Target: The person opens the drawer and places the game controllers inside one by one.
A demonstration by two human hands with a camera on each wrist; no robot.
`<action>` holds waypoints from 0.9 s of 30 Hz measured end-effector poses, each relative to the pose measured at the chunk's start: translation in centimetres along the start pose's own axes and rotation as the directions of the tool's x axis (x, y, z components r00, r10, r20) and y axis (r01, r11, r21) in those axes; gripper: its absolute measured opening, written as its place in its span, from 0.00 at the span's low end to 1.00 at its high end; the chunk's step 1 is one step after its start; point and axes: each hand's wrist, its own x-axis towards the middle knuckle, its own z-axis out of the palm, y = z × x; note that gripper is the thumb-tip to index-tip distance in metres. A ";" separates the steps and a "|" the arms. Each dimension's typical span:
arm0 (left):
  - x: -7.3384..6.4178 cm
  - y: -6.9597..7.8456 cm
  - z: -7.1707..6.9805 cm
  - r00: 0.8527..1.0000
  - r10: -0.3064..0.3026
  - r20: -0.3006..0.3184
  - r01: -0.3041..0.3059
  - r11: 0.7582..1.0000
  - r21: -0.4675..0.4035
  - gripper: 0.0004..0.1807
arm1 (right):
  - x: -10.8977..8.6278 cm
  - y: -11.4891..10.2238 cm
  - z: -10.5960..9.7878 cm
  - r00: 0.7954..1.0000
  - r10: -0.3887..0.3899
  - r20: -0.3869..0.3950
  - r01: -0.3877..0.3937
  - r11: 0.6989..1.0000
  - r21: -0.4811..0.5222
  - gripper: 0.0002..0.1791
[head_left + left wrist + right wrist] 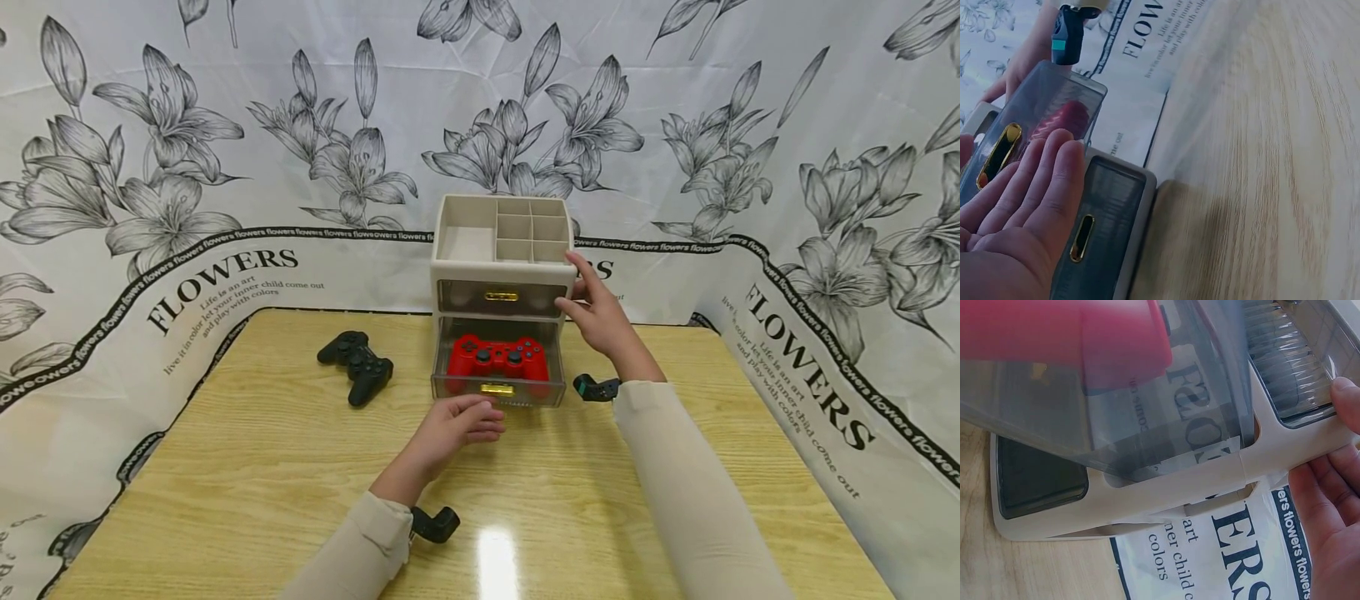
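Note:
A beige drawer organizer stands at the back of the table, its smoky clear middle drawer pulled out. Inside that drawer lies a red game controller. My right hand grips the organizer's upper right side, thumb at the top drawer's front and fingers along the side wall, as the right wrist view shows. In front of the pulled-out drawer is my left hand, fingers extended close to its gold handle. The left wrist view shows the left palm and a closed bottom drawer.
To the left of the organizer, a black game controller lies on the wooden table. Divided compartments top the organizer. A flower-printed cloth hangs behind and around the table.

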 end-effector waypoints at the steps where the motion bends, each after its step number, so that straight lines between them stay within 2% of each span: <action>1: 0.1 -0.1 0.0 1.000 -0.001 -0.005 0.001 1.000 -0.023 0.27 | 0.0 0.0 0.0 1.000 0.001 0.000 -0.001 1.000 0.000 0.39; 9: 0.4 -0.8 0.6 0.999 -0.007 -0.034 0.002 0.989 -0.148 0.24 | 0.0 -0.1 0.0 1.000 0.019 0.005 -0.019 1.000 0.003 0.40; 16: 0.6 -0.8 1.3 0.996 -0.037 -0.077 0.014 0.960 -0.279 0.25 | 0.0 -0.1 0.0 1.000 0.020 -0.003 -0.020 1.000 0.005 0.40; 27: 1.1 -0.7 2.0 0.993 -0.040 -0.115 -0.001 0.940 -0.340 0.28 | -0.1 -0.2 0.0 1.000 0.018 -0.003 -0.018 1.000 0.003 0.39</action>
